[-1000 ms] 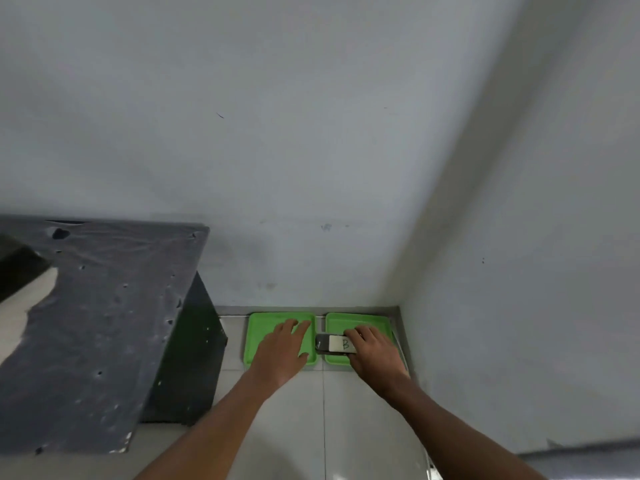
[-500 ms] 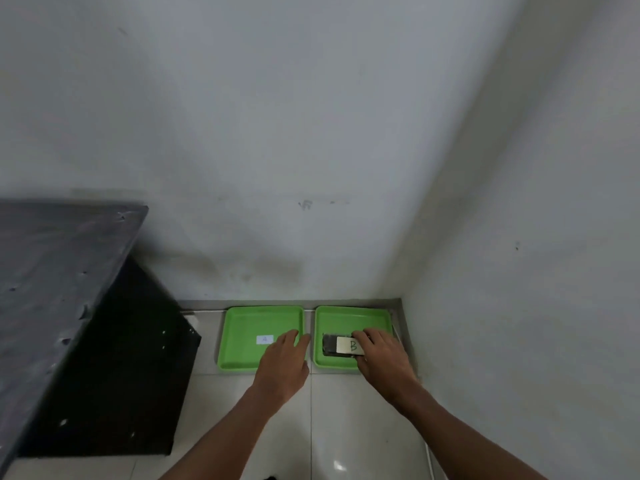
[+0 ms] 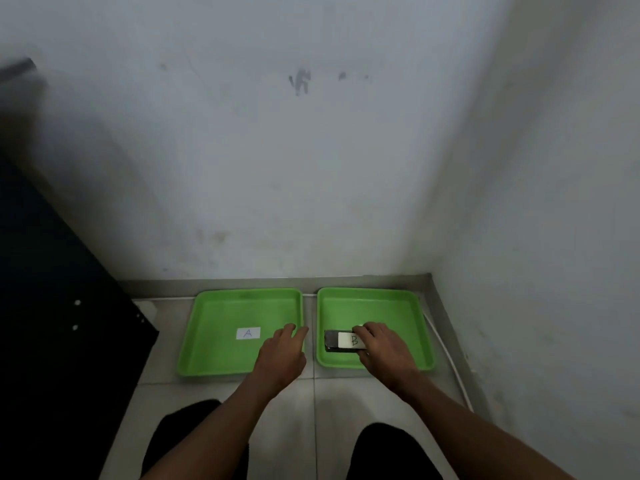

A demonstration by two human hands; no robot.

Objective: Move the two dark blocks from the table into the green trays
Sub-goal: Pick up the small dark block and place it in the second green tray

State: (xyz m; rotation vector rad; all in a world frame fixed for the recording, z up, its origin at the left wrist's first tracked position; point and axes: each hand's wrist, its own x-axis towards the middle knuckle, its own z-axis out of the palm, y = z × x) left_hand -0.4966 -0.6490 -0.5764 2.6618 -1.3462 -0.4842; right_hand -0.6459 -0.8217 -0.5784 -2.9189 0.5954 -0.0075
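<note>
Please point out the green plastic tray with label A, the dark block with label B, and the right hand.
green plastic tray with label A (image 3: 221, 327): head view, bare floor
dark rectangular block with label B (image 3: 331, 339): head view, dark top
right hand (image 3: 384, 351): head view, back

Both trays, the left tray (image 3: 221, 358) and the right tray (image 3: 388, 306), look like smooth green plastic with a soft sheen and rounded, moulded rims. A small white paper label (image 3: 248, 333) lies flat in the left one. The block (image 3: 333, 340) is dark and dull, with a matt white paper label (image 3: 349, 340) across its top. The floor (image 3: 332, 403) is pale glazed tile, glossy enough to carry faint reflections, with thin grout lines. The wall (image 3: 311, 168) is painted plaster, matt, scuffed and stained in places. A grey skirting (image 3: 277, 281) along its foot looks smooth. The cabinet (image 3: 69, 323) at the left is black and matt, dotted with small pale fasteners.
</note>
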